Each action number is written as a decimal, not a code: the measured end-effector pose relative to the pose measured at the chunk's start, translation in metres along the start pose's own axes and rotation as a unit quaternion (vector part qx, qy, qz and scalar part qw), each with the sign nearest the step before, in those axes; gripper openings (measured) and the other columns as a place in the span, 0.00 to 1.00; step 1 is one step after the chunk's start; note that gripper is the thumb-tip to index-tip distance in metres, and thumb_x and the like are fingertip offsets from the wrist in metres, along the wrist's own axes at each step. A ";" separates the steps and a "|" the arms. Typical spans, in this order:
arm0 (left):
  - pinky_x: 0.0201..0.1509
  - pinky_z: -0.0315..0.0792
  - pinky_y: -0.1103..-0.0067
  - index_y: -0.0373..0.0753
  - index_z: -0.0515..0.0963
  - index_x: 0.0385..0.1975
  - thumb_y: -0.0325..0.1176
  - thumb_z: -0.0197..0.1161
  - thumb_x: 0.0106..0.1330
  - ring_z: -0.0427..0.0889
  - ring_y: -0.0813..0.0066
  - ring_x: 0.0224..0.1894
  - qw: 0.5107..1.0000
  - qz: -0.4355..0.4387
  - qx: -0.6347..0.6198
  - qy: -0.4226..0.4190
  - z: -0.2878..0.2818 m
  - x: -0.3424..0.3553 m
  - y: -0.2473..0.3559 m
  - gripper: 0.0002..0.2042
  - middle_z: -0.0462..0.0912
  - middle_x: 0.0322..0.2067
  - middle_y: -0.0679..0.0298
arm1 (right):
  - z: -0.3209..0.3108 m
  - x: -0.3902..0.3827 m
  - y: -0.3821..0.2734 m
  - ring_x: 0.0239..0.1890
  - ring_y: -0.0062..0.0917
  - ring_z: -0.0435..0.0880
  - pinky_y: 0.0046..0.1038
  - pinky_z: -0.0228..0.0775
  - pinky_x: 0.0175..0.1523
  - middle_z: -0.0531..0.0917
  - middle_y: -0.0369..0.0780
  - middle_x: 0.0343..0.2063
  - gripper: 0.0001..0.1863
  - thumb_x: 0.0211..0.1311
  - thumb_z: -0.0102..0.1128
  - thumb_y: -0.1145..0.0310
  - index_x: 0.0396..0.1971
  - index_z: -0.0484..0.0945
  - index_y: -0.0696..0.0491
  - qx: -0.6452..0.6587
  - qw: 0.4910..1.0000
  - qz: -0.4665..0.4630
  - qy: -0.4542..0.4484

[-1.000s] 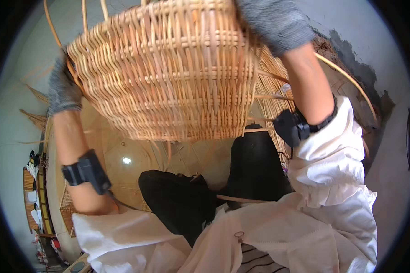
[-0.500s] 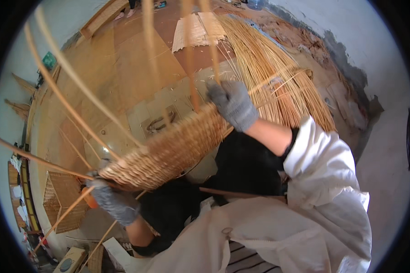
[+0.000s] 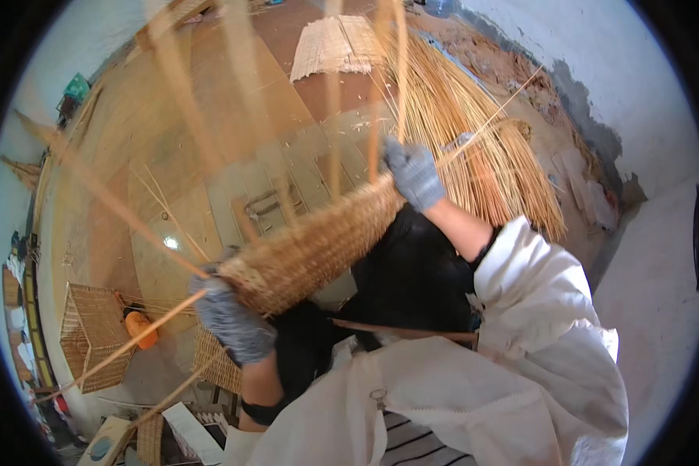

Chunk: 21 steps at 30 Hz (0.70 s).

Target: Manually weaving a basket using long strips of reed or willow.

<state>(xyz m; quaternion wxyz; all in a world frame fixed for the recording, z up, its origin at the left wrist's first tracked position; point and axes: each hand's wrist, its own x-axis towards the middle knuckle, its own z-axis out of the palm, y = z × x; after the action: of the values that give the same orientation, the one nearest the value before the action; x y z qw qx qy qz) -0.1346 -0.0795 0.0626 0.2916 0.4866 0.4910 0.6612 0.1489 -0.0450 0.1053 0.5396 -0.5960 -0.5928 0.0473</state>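
Observation:
A partly woven wicker basket (image 3: 311, 248) lies tilted across my lap, its right end higher than its left. Long upright stakes (image 3: 333, 132) rise from its far edge, several of them smeared by motion. My left hand (image 3: 237, 318), in a grey knit glove, is closed round the basket's left end, next to a stake that sticks out to the left. At the right end, my right hand (image 3: 415, 175), also gloved, grips the top corner beside two stakes. Some fingertips of both hands are hidden behind the weave.
A big bundle of willow rods (image 3: 474, 147) lies on the floor at the right, near the wall. A pale slatted mat (image 3: 338, 46) lies beyond. Finished woven panels (image 3: 93, 338) and an orange object (image 3: 140, 330) stand at the left. A metal tool (image 3: 268, 203) rests on the floor ahead.
Both hands have moved to the right with the basket. The stakes have swung, and more of the woven things and the orange object at the left now show.

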 end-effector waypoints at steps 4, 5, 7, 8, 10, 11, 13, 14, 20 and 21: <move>0.44 0.68 0.75 0.37 0.74 0.37 0.47 0.55 0.61 0.74 0.72 0.39 0.995 0.068 0.046 -0.054 -0.003 0.036 0.012 0.18 0.77 0.35 0.62 | -0.006 -0.004 0.005 0.15 0.42 0.74 0.36 0.66 0.22 0.73 0.49 0.10 0.26 0.63 0.44 0.55 0.13 0.74 0.58 -0.015 0.975 0.213 -0.058; 0.45 0.70 0.76 0.38 0.74 0.37 0.45 0.55 0.62 0.75 0.71 0.39 0.973 -0.078 -0.198 -0.086 -0.011 0.051 0.021 0.16 0.77 0.37 0.62 | -0.006 0.001 -0.003 0.16 0.43 0.74 0.37 0.66 0.24 0.73 0.49 0.11 0.27 0.63 0.43 0.53 0.14 0.74 0.59 -0.012 0.987 0.149 -0.054; 0.50 0.69 0.73 0.37 0.72 0.39 0.45 0.54 0.62 0.75 0.68 0.44 0.966 -0.105 -0.219 -0.088 -0.026 0.074 0.036 0.17 0.77 0.41 0.58 | -0.004 0.013 -0.022 0.17 0.44 0.75 0.39 0.67 0.25 0.74 0.50 0.11 0.28 0.63 0.41 0.51 0.14 0.74 0.59 -0.014 0.994 0.096 -0.045; 0.53 0.68 0.72 0.36 0.72 0.40 0.45 0.54 0.62 0.75 0.66 0.46 0.960 -0.118 -0.241 -0.075 -0.031 0.080 0.038 0.18 0.76 0.43 0.56 | -0.004 0.017 -0.032 0.19 0.45 0.75 0.39 0.68 0.27 0.74 0.50 0.12 0.29 0.63 0.40 0.50 0.14 0.74 0.59 -0.055 0.990 0.111 -0.073; 0.51 0.69 0.72 0.36 0.71 0.40 0.45 0.54 0.62 0.75 0.67 0.44 0.961 -0.145 -0.228 -0.065 -0.033 0.081 0.033 0.18 0.76 0.41 0.57 | -0.004 0.023 -0.049 0.20 0.45 0.76 0.40 0.69 0.29 0.74 0.50 0.12 0.29 0.63 0.39 0.49 0.15 0.74 0.59 -0.094 0.982 0.125 -0.102; 0.50 0.69 0.72 0.37 0.71 0.40 0.46 0.55 0.61 0.75 0.67 0.42 0.958 -0.170 -0.226 -0.045 -0.032 0.078 0.029 0.18 0.76 0.40 0.58 | -0.006 0.024 -0.055 0.20 0.45 0.76 0.40 0.69 0.29 0.74 0.51 0.13 0.29 0.62 0.40 0.49 0.15 0.75 0.59 -0.111 0.981 0.128 -0.091; 0.51 0.69 0.72 0.37 0.71 0.40 0.45 0.56 0.61 0.75 0.67 0.43 0.961 -0.163 -0.221 -0.018 -0.029 0.072 0.021 0.18 0.76 0.40 0.57 | -0.009 0.023 -0.064 0.21 0.45 0.77 0.39 0.71 0.29 0.75 0.51 0.13 0.28 0.63 0.39 0.51 0.16 0.75 0.58 -0.115 0.967 0.186 -0.131; 0.51 0.69 0.71 0.38 0.70 0.41 0.45 0.56 0.61 0.75 0.66 0.44 0.954 -0.171 -0.247 -0.011 -0.027 0.072 0.019 0.18 0.76 0.41 0.57 | -0.010 0.020 -0.068 0.21 0.45 0.77 0.39 0.71 0.29 0.75 0.51 0.13 0.28 0.63 0.39 0.51 0.16 0.75 0.58 -0.095 0.978 0.146 -0.119; 0.51 0.68 0.72 0.38 0.70 0.40 0.48 0.55 0.61 0.74 0.68 0.44 0.953 -0.152 -0.258 -0.042 -0.009 0.057 0.034 0.18 0.76 0.39 0.58 | -0.018 0.005 -0.045 0.12 0.29 0.73 0.29 0.68 0.22 0.74 0.43 0.10 0.23 0.63 0.46 0.57 0.14 0.73 0.59 -0.082 0.992 0.061 -0.068; 0.51 0.68 0.73 0.38 0.70 0.39 0.48 0.54 0.61 0.74 0.69 0.44 0.956 -0.117 -0.265 -0.039 -0.001 0.045 0.031 0.18 0.76 0.38 0.58 | -0.022 0.005 -0.035 0.12 0.27 0.73 0.28 0.67 0.21 0.74 0.42 0.10 0.24 0.63 0.46 0.57 0.14 0.73 0.59 -0.038 0.998 0.016 -0.040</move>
<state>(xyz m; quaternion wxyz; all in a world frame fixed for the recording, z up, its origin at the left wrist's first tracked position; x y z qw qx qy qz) -0.1483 -0.0518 0.1080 0.5046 0.3567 0.3403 0.7088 0.1422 -0.0639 0.1418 0.4916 -0.6232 -0.6055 0.0573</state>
